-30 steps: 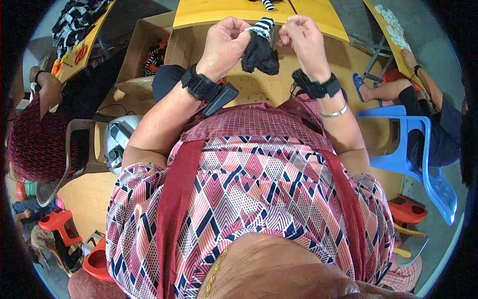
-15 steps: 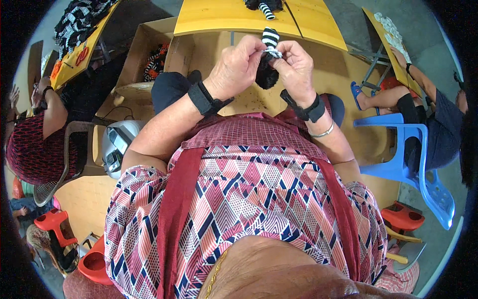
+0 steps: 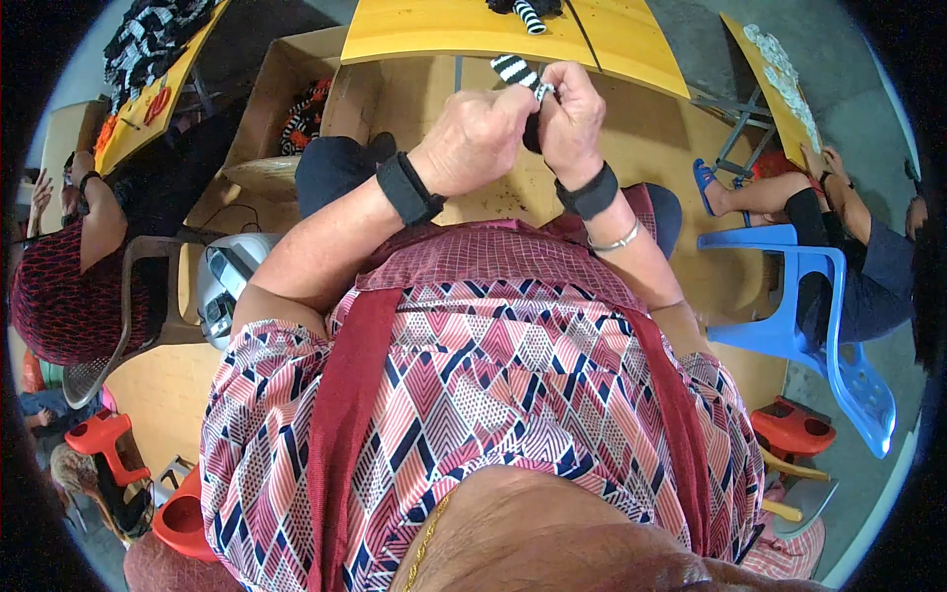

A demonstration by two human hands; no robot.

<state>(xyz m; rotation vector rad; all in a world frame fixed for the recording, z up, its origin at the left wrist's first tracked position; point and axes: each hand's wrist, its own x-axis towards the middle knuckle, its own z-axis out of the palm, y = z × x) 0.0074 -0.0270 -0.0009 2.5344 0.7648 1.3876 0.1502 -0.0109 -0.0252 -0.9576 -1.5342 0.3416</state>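
My left hand (image 3: 478,136) and my right hand (image 3: 570,120) are pressed together in front of my chest, both closed on a black-and-white striped sock (image 3: 517,71). Only its striped end sticks out above my fingers; the dark rest is mostly hidden between my palms. Each wrist wears a black band. Straight ahead is a yellow table (image 3: 434,30), and on its far edge lies another striped sock (image 3: 529,14).
An open cardboard box (image 3: 271,99) with coloured items stands to my left, by a seated person (image 3: 69,286) at another yellow table (image 3: 148,109). A second person (image 3: 838,227) sits on a blue plastic chair (image 3: 809,316) at right. Red stools (image 3: 99,439) stand behind.
My hands have closed together and bunched the sock, so less of its dark part shows. The view has tilted down slightly, so the table edge sits higher in the picture.
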